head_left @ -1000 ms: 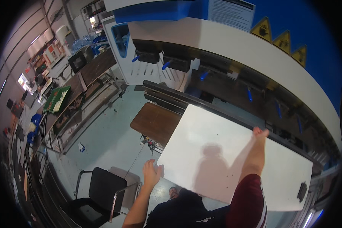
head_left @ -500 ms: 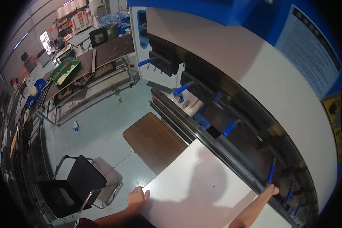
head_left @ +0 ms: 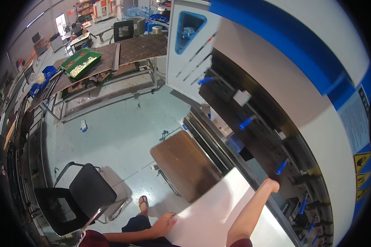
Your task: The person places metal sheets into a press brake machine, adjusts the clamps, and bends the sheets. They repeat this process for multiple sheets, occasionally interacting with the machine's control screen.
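A large white sheet (head_left: 212,216) lies in front of me with its far edge against the dark metal beds of a big machine. My left hand (head_left: 165,224) is closed on the sheet's left edge, with the thumb on top. My right arm stretches over the sheet, and my right hand (head_left: 271,186) is at the machine's bed edge. Its fingers are bent down out of sight, so what they touch is hidden. Beyond that hand, blue-handled clamps (head_left: 281,167) line the machine's dark upper beam.
A brown-topped stool or small table (head_left: 186,164) stands beside the bed. A black chair (head_left: 92,190) is at the left. Further off are a long workbench (head_left: 142,46) with a green tray (head_left: 72,71), and a glove (head_left: 83,126) on the floor. A person (head_left: 76,29) sits far back.
The view has swung, showing more of the machine's left end and my foot. The sheet sits lower in view. My right hand has moved left along the bed; my left hand stays on the sheet's edge.
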`<action>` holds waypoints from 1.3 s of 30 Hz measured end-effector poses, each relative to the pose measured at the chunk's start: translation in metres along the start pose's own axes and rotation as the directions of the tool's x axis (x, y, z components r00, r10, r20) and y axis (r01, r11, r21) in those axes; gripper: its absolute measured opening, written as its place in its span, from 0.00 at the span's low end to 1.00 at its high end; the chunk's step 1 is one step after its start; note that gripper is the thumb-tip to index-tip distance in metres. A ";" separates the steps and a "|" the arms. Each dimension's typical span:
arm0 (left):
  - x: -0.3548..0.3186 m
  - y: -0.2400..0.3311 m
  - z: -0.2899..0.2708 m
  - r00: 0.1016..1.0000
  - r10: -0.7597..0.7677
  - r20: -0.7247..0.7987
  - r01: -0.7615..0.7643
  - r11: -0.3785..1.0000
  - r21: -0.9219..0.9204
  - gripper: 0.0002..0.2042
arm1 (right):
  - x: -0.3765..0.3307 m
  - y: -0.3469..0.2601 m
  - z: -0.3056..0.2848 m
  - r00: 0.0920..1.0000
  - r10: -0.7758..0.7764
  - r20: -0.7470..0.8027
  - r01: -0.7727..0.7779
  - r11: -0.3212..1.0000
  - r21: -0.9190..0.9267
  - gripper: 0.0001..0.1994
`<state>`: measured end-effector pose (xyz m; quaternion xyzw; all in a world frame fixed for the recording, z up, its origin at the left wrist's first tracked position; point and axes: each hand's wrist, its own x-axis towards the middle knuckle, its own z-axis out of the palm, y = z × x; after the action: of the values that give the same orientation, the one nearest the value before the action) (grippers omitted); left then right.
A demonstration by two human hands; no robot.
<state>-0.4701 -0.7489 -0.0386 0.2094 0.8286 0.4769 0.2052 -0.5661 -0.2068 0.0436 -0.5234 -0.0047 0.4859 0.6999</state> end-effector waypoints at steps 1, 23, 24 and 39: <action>-0.005 -0.008 -0.017 0.988 -0.125 0.094 0.144 0.964 -0.226 0.22 | -0.018 0.015 0.001 0.999 0.028 0.047 -0.028 1.000 0.010 0.29; 0.278 -0.191 -0.462 0.827 -0.131 -0.547 -0.060 0.946 -0.317 0.18 | -0.143 0.152 0.046 0.990 0.080 -0.117 -0.076 0.996 0.042 0.35; 0.298 -0.192 -0.468 0.844 -0.153 -0.515 -0.028 0.944 -0.327 0.18 | -0.146 0.156 0.046 0.997 0.053 -0.048 -0.052 0.998 0.021 0.38; 0.672 0.012 -0.433 0.795 0.606 -0.036 -0.593 0.762 -0.262 0.23 | -0.123 0.162 0.012 0.976 -0.028 0.217 0.017 0.998 0.054 0.24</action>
<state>-1.2585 -0.6832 0.0768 0.4463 0.6428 0.6163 0.0885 -0.7464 -0.2853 -0.0085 -0.4485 -0.0745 0.5324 0.7140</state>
